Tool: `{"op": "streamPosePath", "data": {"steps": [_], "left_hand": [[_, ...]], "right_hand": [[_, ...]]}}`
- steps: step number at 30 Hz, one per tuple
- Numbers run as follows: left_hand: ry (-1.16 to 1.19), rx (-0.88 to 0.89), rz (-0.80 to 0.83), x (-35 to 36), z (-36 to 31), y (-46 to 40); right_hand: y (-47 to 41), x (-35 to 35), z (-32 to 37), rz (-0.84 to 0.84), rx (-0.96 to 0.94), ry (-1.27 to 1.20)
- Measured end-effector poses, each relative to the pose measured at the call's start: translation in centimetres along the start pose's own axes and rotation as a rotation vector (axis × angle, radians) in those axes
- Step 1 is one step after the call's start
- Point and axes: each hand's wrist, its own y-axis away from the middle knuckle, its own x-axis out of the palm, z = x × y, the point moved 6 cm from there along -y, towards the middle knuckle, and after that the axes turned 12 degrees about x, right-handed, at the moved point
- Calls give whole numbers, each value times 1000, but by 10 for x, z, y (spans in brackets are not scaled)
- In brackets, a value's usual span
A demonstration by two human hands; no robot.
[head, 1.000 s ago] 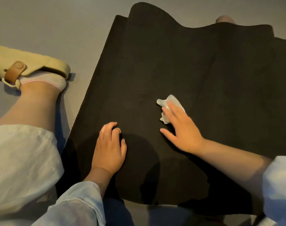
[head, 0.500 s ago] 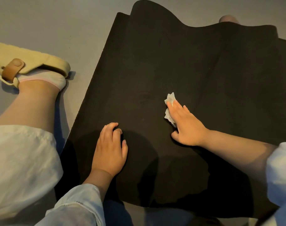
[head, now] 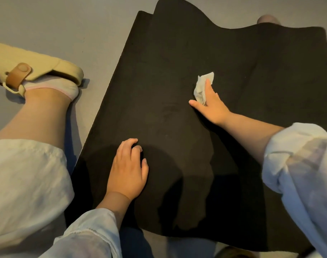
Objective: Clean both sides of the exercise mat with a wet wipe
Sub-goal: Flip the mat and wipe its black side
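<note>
A large black foam exercise mat [head: 177, 62] lies spread over a grey floor [head: 65, 21], its far edge humped up in a wave and its near edge lifted a little above the floor. On the mat, right of its middle, the right hand [head: 212, 106] lies palm down with fingers stretched out flat, pressing a crumpled white wet wipe [head: 202, 85] against the mat's surface; the wipe sticks out past the fingertips on the far side, and the thumb points away to the left, touching the mat. Nearer the mat's near-left corner, the left hand [head: 128, 170] rests on the mat with its fingers bent at the knuckles and tips pushed into the foam, holding nothing. Both forearms come out of rolled pale blue sleeves [head: 298, 164]. Left of the mat, on the floor, a bare lower leg in a loose white trouser leg [head: 25, 183] ends in a pale sock and a cream clog with a tan strap [head: 28, 66].
</note>
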Motion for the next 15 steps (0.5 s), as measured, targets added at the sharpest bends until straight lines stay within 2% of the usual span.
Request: {"op": "streamPosePath", "data": {"steps": [6,9,11,15], "left_hand": [[0,-7,8,0,0,0],[4,-1,10,0,0,-1],[10,-2,11,-1,0,-1],[19,2,10,-2,-1,-1]], "right_hand": [[-4,8,7,-258,122,-54],[8,18,16,-351,91,-132],[25,26,17,-340,6,-191],[81,53,18,-172,-237,-227]]}}
